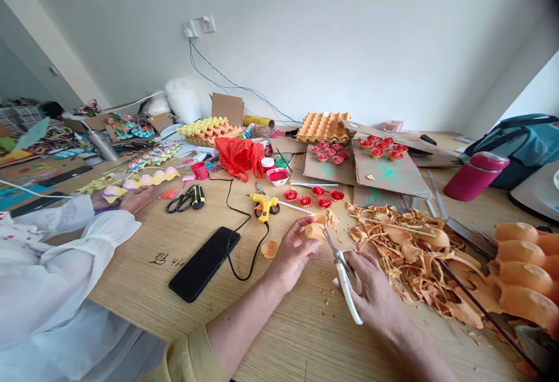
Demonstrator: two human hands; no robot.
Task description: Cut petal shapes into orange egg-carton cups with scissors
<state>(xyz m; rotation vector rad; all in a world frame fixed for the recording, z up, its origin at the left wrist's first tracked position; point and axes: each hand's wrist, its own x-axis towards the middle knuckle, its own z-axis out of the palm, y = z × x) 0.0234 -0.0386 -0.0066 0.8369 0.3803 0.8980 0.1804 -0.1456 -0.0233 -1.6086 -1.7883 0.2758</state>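
My left hand (292, 257) pinches a small orange egg-carton cup (314, 232) between thumb and fingers. In my right hand (374, 289) are white-handled scissors (347, 294), their blades pointing up and left, with the tips at the cup's right edge. A cut orange cup piece (269, 248) lies on the table left of my left hand. Several red paper roses (324, 202) sit just beyond my hands. To the right is a large heap of orange carton scraps (413, 248).
A yellow glue gun (264, 206) with a black cord and a black phone (204, 264) lie left. Orange egg cartons (524, 268) and a pink bottle (476, 176) stand right. Another person's hands (136, 198) hold a yellow carton strip (146, 180) at far left.
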